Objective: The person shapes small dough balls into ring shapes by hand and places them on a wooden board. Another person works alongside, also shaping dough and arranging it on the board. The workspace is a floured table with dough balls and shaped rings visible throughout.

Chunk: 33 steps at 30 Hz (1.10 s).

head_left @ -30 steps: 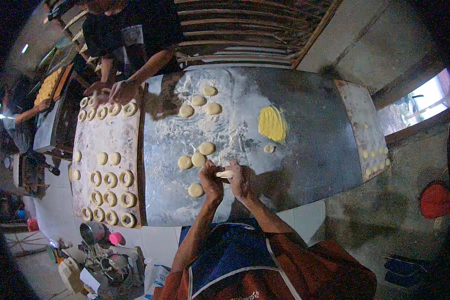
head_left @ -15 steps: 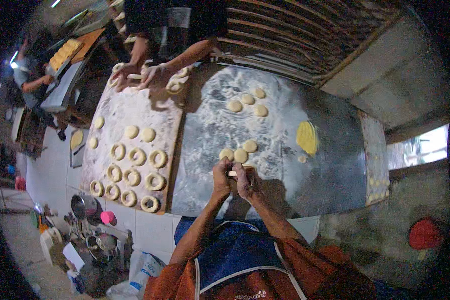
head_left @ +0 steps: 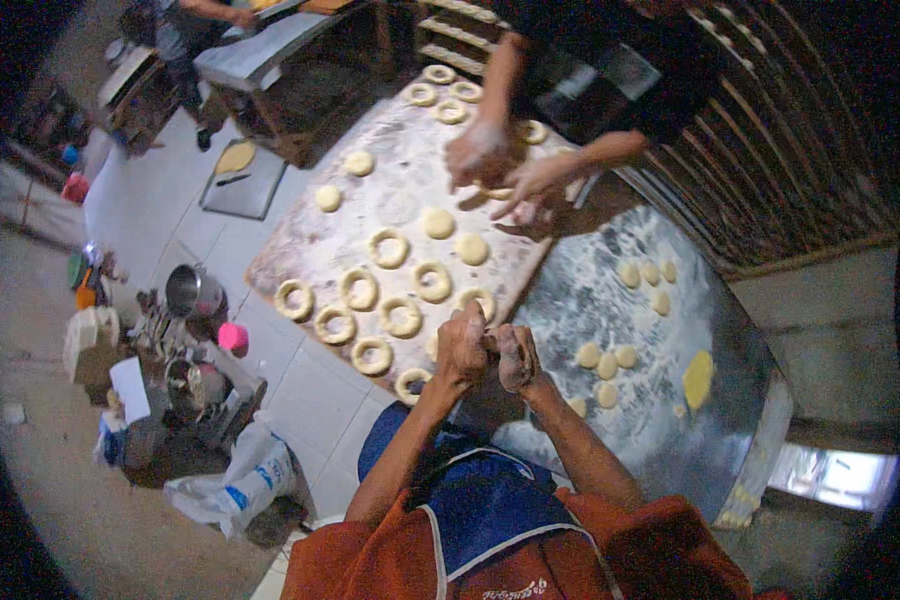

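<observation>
My left hand (head_left: pixel 464 345) and my right hand (head_left: pixel 515 357) are close together, fingers curled, above the near right edge of the floured wooden board (head_left: pixel 305 245). Between them is a piece of dough, almost wholly hidden by my fingers. Just beyond my left hand lies a dough ring (head_left: pixel 478 303), partly covered. More rings, such as this dough ring (head_left: pixel 401 317), lie in rows to the left. Two flat dough rounds (head_left: pixel 438 223) rest farther back on the board. To the right, several dough rounds (head_left: pixel 607 366) sit on the floured dark metal table (head_left: pixel 570 310).
Across the board, a co-worker's hands (head_left: pixel 500 170) work on dough. A yellow dough sheet (head_left: pixel 699 380) lies on the metal table's right. On the left floor stand a metal pot (head_left: pixel 192 292), a pink cup (head_left: pixel 233 337) and a plastic bag (head_left: pixel 255 480). Wooden racks (head_left: pixel 780 160) line the back.
My view has turned left. Both hands, with the pale dough between them, have gone from above the metal table to the wooden board's edge. The co-worker's hands have shifted too.
</observation>
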Available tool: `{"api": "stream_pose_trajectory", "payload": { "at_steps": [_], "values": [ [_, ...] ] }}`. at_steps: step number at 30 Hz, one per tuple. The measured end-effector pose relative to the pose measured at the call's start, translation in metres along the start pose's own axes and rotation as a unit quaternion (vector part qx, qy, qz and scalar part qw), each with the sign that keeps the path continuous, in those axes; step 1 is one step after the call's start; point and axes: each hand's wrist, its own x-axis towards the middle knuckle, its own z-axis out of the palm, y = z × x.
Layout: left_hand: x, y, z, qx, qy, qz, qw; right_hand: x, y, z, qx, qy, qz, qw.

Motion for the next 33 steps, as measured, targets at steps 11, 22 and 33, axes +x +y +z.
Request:
{"api": "stream_pose_trajectory", "payload": {
  "at_steps": [11, 22, 33],
  "values": [
    [0.054, -0.089, -0.133, 0.015, 0.137, 0.023, 0.99, 0.127, -0.037, 0.126, 0.126, -0.079, -0.319, 0.936],
    [0.095, -0.157, -0.21, 0.231, 0.099, -0.117, 0.961, 0.124, -0.089, 0.1, -0.164, -0.095, -0.014, 0.982],
    [0.072, -0.2, -0.204, 0.031, 0.058, -0.157, 0.985, -0.098, -0.018, -0.118, -0.172, 0.103, 0.248, 0.948]
  ]
}}
